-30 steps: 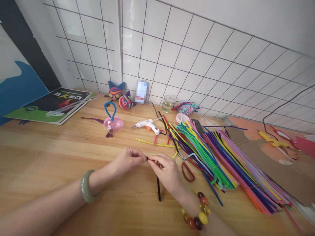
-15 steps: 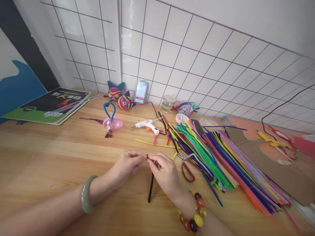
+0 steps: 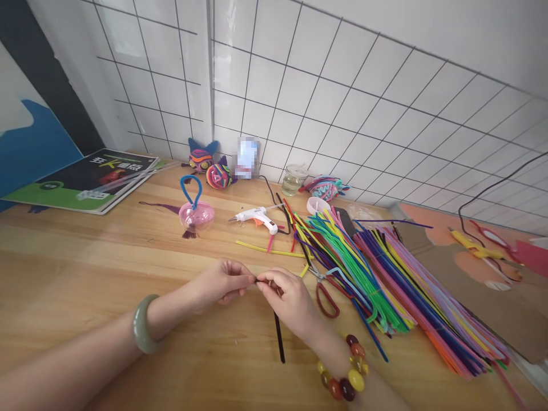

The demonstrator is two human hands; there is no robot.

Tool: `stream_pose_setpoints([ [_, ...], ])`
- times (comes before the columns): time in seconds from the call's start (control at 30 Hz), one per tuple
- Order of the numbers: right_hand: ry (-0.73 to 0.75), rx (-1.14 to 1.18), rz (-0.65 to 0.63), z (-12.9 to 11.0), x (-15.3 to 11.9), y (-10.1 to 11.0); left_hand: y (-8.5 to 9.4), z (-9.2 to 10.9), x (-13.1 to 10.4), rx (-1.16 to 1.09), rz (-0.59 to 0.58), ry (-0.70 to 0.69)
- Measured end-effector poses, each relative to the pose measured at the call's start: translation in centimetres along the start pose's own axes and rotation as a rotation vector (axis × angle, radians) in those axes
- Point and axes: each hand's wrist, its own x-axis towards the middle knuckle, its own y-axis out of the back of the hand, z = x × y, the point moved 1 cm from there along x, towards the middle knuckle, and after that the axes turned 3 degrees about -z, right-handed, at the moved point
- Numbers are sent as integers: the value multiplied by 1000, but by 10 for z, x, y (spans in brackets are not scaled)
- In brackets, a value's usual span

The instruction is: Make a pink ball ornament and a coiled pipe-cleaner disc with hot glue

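Two pipe-cleaner bundles (image 3: pixel 428 302) at your 3 o'clock; magazine (image 3: pixel 77 181) at 10, cover characters (image 3: pixel 112 164) too blurred to read. Left hand (image 3: pixel 226 281), right hand (image 3: pixel 289 297): your fingertips clamped on the black pipe cleaner (image 3: pixel 279 338), tail toward 5. Looks early: tail straight, most left to shape. Pink ball (image 3: pixel 196 216) at 11 already has its blue loop (image 3: pixel 200 189).

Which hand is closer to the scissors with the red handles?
Right. The right hand is just left of the scissors, not touching them. The left hand is farther left, with the right hand between it and the scissors.
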Motion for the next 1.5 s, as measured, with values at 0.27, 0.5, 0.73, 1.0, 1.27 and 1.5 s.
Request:
stream_pose_setpoints([
  [0.27,-84,79,62,0,0,-1,0,1,0,75,68,-35],
  [0.5,-86,136,249,-6,0,-7,-9,-1,-2,26,187,-155],
  [0.73,-87,146,316,-11,0,-11,-17,-10,0,-104,241,-190],
  [1.0,9,87,156,0,2,1,-14,4,-3,-119,60,-19],
  [1.27,73,57,-95,4,3,7,2,-1,1,138,-72,12],
  [1.5,-33,121,-111,5,3,6,5,1,0,380,-36,-145],
])
